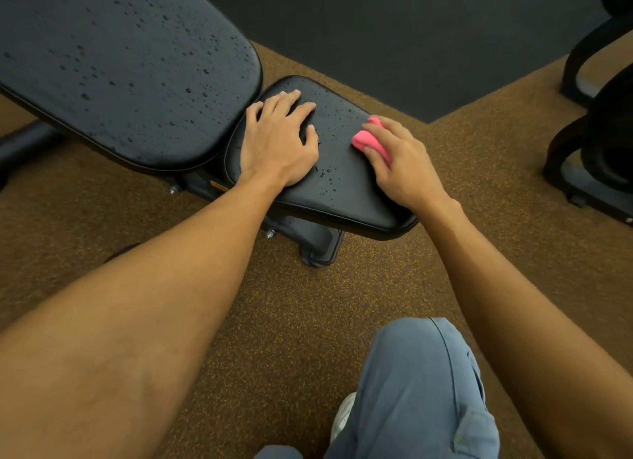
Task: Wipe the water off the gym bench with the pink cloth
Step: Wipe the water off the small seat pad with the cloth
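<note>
The black gym bench has a long back pad (130,71) and a smaller seat pad (342,181), both dotted with water drops. My left hand (279,142) rests flat on the seat pad's left part, fingers spread. My right hand (399,160) grips a bunched pink cloth (368,140) and holds it against the seat pad's right side. Drops lie between my two hands and near the seat's front edge.
The bench's metal frame and foot (318,243) stand on brown speckled floor (274,321). Dark floor matting (394,30) lies beyond. Black equipment frames (589,143) stand at the right. My knee in blue trousers (421,383) is at the bottom.
</note>
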The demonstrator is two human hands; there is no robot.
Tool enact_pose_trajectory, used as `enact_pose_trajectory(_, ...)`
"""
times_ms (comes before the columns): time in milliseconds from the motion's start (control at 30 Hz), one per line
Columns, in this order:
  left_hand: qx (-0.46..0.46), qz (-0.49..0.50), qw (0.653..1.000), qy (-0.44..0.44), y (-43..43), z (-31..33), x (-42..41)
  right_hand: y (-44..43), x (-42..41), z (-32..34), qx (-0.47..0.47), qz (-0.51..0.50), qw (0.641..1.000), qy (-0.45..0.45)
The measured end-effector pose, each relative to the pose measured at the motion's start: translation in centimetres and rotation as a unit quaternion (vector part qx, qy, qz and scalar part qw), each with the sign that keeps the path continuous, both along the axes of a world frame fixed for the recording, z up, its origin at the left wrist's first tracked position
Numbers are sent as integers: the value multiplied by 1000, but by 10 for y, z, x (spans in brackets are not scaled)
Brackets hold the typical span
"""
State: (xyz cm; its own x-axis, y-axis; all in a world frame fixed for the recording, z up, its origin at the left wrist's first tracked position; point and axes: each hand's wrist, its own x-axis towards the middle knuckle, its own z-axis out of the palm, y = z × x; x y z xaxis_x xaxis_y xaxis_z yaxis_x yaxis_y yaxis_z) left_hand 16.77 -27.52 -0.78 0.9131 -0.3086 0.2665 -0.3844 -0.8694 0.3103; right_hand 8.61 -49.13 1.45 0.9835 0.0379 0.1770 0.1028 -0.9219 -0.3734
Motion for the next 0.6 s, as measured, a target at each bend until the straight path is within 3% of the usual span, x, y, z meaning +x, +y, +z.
enact_pose_trajectory(167,-1,-1,1000,0,0,1,-1,6,25,3,21,-94,995,1)
enact_pose_trajectory(400,-11,-2,1000,4,0,2,-1,2,-5,1,6,43,999,0)
enact_pose_trajectory(600,-73,6,997,34,4,1,1,-2,-13,-6,-9,-60,998,-21)
